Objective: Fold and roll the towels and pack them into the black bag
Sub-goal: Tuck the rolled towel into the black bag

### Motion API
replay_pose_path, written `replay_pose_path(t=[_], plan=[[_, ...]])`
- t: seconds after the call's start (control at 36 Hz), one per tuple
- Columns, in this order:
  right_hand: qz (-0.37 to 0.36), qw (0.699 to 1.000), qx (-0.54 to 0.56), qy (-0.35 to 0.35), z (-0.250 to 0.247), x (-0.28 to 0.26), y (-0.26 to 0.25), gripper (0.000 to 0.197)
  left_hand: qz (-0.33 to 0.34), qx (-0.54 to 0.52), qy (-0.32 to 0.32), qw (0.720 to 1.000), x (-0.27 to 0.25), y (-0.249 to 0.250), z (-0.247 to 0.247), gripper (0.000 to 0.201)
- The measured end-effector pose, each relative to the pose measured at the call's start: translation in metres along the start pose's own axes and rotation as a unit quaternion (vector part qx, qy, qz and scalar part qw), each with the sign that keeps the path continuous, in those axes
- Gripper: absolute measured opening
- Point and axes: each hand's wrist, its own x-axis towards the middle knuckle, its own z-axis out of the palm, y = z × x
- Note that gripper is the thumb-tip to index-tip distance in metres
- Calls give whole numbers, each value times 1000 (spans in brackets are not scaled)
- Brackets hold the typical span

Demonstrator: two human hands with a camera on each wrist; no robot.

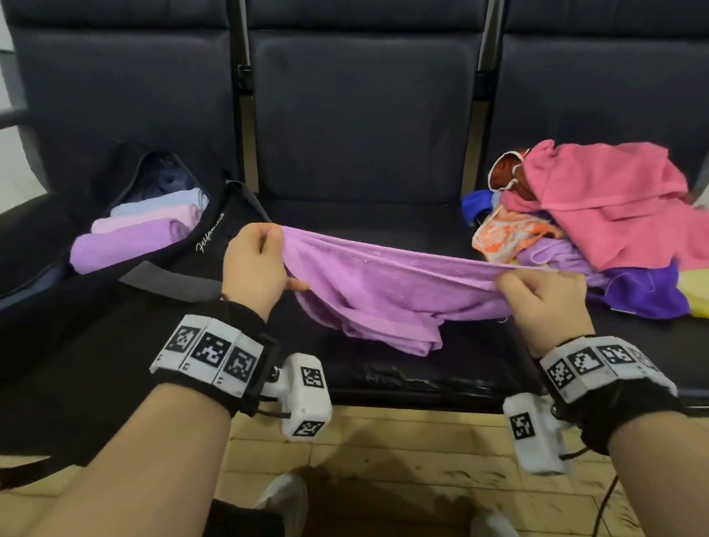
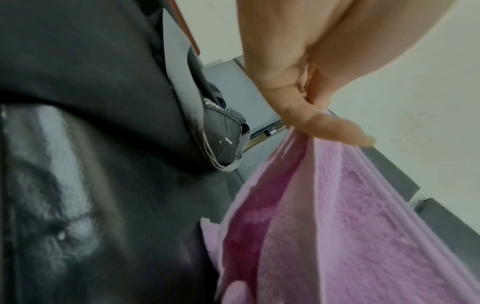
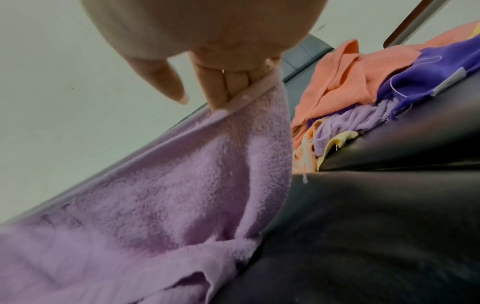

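Stretching a lilac towel (image 1: 387, 283) over the middle seat (image 1: 392, 374), I pinch its top edge with left hand (image 1: 255, 270) and right hand (image 1: 548, 302); the bag (image 1: 98, 309) lies left, loose towels (image 1: 607, 228) right.

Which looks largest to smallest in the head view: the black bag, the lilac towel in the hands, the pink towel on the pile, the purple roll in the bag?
1. black bag
2. lilac towel and pink towel: alike, not ranked
3. purple roll
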Motion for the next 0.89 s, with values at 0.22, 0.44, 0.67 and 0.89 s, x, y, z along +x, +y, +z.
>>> replay_pose_path(t=[0.22, 0.44, 0.67, 0.89], plan=[[80, 992, -102, 2, 0, -2, 17, 27, -25, -12, -26, 999, -5, 2, 5, 17], [223, 971, -87, -11, -2, -6, 24, 30, -3, 1, -69, 998, -15, 5, 9, 15], [375, 922, 54, -78, -15, 10, 45, 32, -17, 16, -48, 999, -12, 2, 11, 14], [418, 893, 122, -112, -17, 10, 53, 35, -14, 49, -34, 998, -11, 4, 12, 11]])
